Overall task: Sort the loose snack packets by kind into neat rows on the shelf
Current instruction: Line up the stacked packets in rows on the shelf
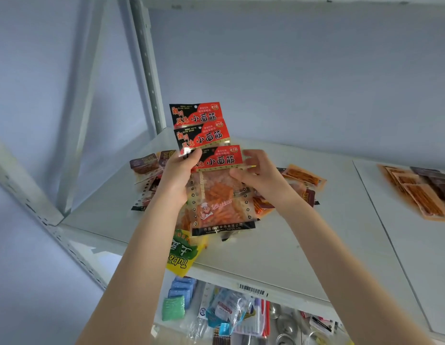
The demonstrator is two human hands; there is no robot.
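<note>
Three red-topped snack packets with clear fronts and orange strips are fanned upright above the white shelf. My left hand grips their left edge, thumb across the front one. My right hand pinches the right edge of the front packet. Behind them a loose pile of mixed packets lies on the shelf, partly hidden by my hands. A green-and-yellow packet lies at the shelf's front edge under my left forearm.
A neat row of orange and dark packets lies at the right on the adjoining shelf board. A grey upright post stands at the back left. The lower shelf holds sponges, bagged items and metal ware.
</note>
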